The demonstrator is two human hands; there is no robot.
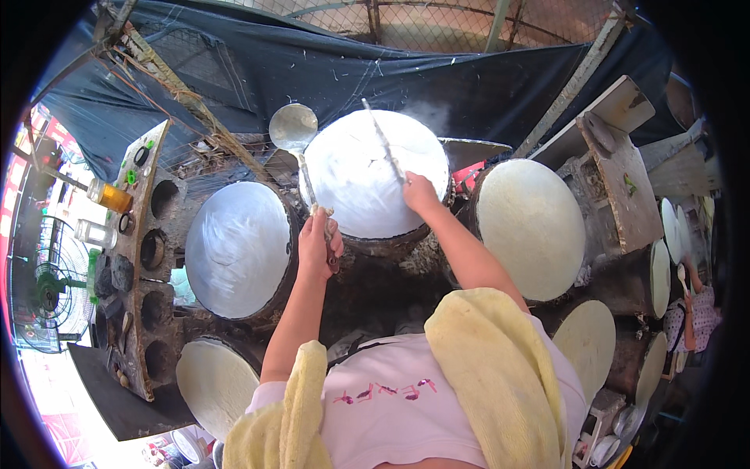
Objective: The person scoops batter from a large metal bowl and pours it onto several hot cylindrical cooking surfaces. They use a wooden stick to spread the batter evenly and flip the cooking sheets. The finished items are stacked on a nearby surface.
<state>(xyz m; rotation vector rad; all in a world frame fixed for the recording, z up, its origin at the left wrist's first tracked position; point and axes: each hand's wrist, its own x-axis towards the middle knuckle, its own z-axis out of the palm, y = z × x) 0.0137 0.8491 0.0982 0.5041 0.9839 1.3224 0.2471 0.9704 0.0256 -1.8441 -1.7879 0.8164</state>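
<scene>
My left hand (pixel 319 246) grips the handle of a long metal ladle (pixel 294 128), whose round bowl lies beyond the far left rim of the middle griddle. My right hand (pixel 420 192) is closed around a long thin stick-like tool (pixel 379 133), slanting up and left over the same griddle. The middle round griddle (pixel 351 199) looks pale and shiny, with steam at its far right rim. To the left is a bare-looking metal griddle (pixel 239 252) with whitish streaks. A pale layer of batter or crepe covers the griddle (pixel 530 228) on the right.
Pale-coated griddles stand at near left (pixel 217 384) and near right (pixel 586 346). A board (pixel 149 193) with glass jars (pixel 96 233) and a green fan (pixel 50 291) are left. A dark tarp (pixel 351 70) hangs behind. Another person (pixel 700 311) is at far right.
</scene>
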